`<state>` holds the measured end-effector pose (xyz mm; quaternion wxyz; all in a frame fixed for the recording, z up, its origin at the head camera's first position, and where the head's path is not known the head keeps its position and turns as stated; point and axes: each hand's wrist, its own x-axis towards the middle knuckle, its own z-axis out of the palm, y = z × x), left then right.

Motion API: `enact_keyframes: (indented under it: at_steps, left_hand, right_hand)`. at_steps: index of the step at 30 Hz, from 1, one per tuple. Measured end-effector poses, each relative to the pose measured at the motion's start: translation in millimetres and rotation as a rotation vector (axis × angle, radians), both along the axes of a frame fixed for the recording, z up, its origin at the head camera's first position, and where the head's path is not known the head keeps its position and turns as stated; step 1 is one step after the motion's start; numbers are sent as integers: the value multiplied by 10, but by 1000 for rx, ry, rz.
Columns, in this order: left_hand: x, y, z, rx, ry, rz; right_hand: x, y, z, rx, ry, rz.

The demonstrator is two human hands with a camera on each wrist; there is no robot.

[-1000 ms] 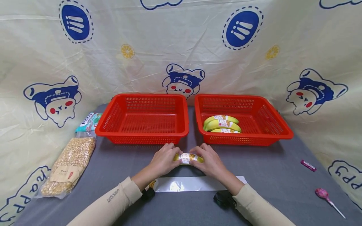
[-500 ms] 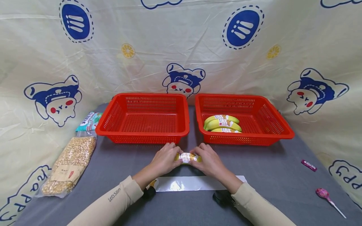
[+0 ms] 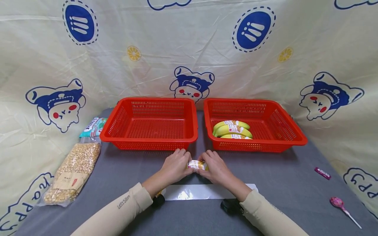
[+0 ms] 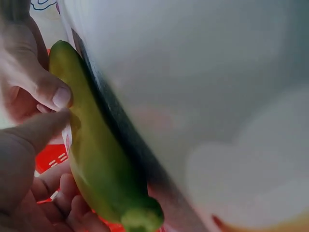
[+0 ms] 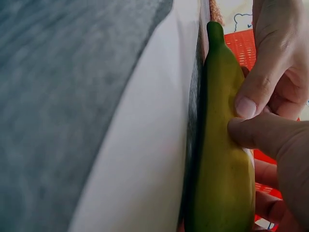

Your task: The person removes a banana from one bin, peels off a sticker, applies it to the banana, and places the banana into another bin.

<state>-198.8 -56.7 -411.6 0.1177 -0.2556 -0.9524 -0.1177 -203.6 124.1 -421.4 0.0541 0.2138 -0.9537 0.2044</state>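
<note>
Between both hands a yellow-green banana (image 3: 197, 165) is held sideways above the table, a printed white label around its middle. My left hand (image 3: 176, 165) grips its left part, and my right hand (image 3: 216, 166) grips the right part. In the left wrist view the two thumbs almost meet on the banana's plain side (image 4: 96, 140); its green stem end points toward the bottom. Similar thumb contact shows in the right wrist view on the banana (image 5: 219, 159). Below the hands lies a glossy white strip (image 3: 195, 192), its left end partly hidden by the left sleeve.
Two red baskets stand behind the hands. The left basket (image 3: 149, 140) shows a bare floor; the right basket (image 3: 265, 143) holds several labelled bananas (image 3: 231, 129). At left lie a bag of kernels (image 3: 72, 170) and a teal packet (image 3: 93, 127); at right, a purple candy (image 3: 322, 173) and a lollipop (image 3: 339, 205).
My left hand has shifted slightly right, along the banana, and the thumbs are closer together. Less of the banana and its label shows between the hands. Baskets and other things stay put.
</note>
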Motion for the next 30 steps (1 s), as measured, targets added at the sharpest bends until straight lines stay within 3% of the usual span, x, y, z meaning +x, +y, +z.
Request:
enact_keyframes:
  at_steps: [9,16,22,30]
  left_hand:
    - [-16,-29,29,120,-118,-50]
    - [-22,-70,-6,217,-133,-48]
    - [-15,-83,-1,196,-148,-31]
    - [33,-102,11,124,-113,-13]
  right_hand:
    - [26,126,2,-74,-63,1]
    - [49,185,-27,-63,-35,-45]
    - [39,154,-29,-34,10,-45]
    - [41,139,-37,-32,-31,-56]
